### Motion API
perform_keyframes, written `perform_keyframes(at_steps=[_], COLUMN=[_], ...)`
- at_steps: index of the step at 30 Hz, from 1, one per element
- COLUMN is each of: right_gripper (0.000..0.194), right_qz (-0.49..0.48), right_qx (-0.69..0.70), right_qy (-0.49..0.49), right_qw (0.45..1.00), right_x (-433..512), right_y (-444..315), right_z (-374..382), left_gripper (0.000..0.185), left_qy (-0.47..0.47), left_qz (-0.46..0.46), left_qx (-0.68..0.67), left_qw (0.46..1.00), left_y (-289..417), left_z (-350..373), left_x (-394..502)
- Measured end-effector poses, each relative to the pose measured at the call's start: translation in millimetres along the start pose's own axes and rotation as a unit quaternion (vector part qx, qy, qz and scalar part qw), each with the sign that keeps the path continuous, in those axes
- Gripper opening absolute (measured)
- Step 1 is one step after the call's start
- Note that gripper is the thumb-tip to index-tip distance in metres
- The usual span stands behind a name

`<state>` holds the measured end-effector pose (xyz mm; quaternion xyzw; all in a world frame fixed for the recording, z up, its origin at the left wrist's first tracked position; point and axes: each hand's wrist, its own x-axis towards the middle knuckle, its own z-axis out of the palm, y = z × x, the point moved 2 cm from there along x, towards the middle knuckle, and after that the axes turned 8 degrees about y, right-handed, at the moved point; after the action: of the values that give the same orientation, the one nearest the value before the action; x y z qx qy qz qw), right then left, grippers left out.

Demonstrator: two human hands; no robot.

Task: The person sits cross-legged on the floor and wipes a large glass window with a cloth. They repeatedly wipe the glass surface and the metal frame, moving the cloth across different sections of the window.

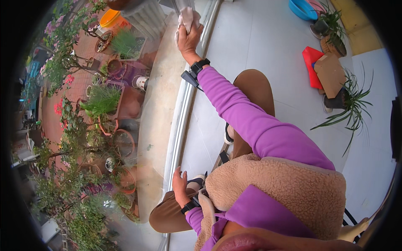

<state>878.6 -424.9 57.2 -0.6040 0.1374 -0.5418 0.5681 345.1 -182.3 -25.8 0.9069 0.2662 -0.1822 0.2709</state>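
My right hand [190, 40] reaches up at the top centre, its fingers closed on a crumpled pale cloth [187, 18]. The cloth lies against a grey metal door or window frame upright at the picture's top edge. My left hand [180, 184] hangs lower, near the metal track [179, 133] along the foot of the glass pane. It holds nothing, and its fingers are slightly apart; whether they touch the pane cannot be told. Each wrist wears a black strap with a small device. My knees in brown trousers are bent on either side.
Beyond the glass are potted plants [102, 98], flowering shrubs and an orange bucket [110, 18]. Indoors on the pale tiled floor, at the right, are a spider plant [353, 100], a cardboard piece [330, 75], a red item [311, 67] and a blue basin [302, 11].
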Motion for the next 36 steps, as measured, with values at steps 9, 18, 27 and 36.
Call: perform_keyframes(at_steps=[9,18,27,36], right_gripper=[0.053,0.052,0.053,0.043], right_qz=[0.246,0.48,0.622,0.361], right_qx=[-0.06,-0.174,-0.136,0.083], right_qy=[0.029,-0.089,-0.087,-0.111], right_qw=[0.967,0.855,0.766,0.922], right_x=[-92,-153,-136,-75], right_y=[137,241,177,-33], right_z=[-33,-89,-82,-63], left_gripper=[0.051,0.05,0.05,0.048], left_qy=[-0.048,-0.042,-0.031,-0.014], left_qz=[-0.091,-0.133,-0.143,-0.034], left_qx=[-0.094,-0.149,-0.128,-0.084], left_qw=[0.99,0.979,0.981,0.996], left_y=[2,-20,-34,-7], left_z=[-1,3,7,25], left_x=[-5,12,38,23])
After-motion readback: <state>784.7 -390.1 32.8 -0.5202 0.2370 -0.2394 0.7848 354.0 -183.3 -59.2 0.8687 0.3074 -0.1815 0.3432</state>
